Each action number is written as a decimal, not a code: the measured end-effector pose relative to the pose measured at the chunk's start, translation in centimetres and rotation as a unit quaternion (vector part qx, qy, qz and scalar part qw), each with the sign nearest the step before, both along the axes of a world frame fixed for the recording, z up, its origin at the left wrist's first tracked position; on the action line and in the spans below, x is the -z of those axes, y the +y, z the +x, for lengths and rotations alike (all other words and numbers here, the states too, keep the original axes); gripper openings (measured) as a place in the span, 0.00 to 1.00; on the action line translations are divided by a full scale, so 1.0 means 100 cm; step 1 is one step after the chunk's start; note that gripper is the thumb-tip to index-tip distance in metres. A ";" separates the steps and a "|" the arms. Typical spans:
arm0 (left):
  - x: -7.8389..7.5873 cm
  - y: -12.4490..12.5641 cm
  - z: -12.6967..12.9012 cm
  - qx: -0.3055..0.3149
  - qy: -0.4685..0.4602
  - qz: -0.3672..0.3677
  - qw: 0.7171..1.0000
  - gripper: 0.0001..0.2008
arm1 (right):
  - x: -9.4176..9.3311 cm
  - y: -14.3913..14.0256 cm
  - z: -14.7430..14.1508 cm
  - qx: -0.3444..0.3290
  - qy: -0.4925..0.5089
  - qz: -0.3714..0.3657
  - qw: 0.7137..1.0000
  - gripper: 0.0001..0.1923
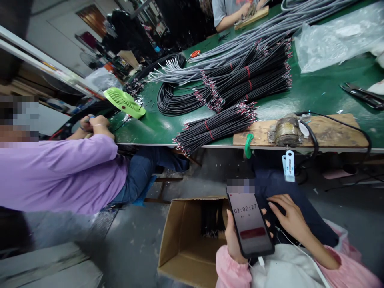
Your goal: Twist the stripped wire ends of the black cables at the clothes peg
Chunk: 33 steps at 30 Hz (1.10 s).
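My left hand holds a black smartphone upright over my lap; its screen shows a timer reading 02:02:27 and a red button. A white cable runs from the phone's lower end across my lap. My right hand hovers just right of the phone, fingers spread, fingertips near its edge, holding nothing. Both sleeves are pink.
A green worktable carries bundles of black wires, grey cables, a wooden board with a small machine, a green fan and plastic bags. An open cardboard box stands by my knee. A person in purple works at left; another sits across.
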<state>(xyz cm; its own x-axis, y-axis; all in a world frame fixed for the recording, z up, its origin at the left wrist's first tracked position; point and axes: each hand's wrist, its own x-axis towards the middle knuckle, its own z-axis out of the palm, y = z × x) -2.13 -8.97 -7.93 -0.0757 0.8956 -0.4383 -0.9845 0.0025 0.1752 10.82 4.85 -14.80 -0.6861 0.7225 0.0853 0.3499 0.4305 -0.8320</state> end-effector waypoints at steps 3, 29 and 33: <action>0.000 0.001 -0.001 -0.003 0.005 -0.004 1.000 0.50 | 0.000 0.000 0.000 0.000 -0.002 0.002 1.000 0.13; 0.015 -0.009 -0.004 -0.063 -0.006 -0.029 0.998 0.49 | 0.002 -0.002 -0.002 -0.023 -0.018 0.003 1.000 0.12; 0.019 -0.015 -0.004 -0.050 -0.008 -0.016 0.999 0.50 | 0.001 -0.003 -0.002 -0.026 -0.022 0.002 0.999 0.12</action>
<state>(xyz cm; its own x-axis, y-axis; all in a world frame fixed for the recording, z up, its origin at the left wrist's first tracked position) -2.55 -10.48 -9.82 -0.1569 0.8691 -0.4691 -0.9829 -0.0911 0.1599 10.57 4.58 -14.94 -0.7265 0.6848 0.0569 0.3632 0.4530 -0.8142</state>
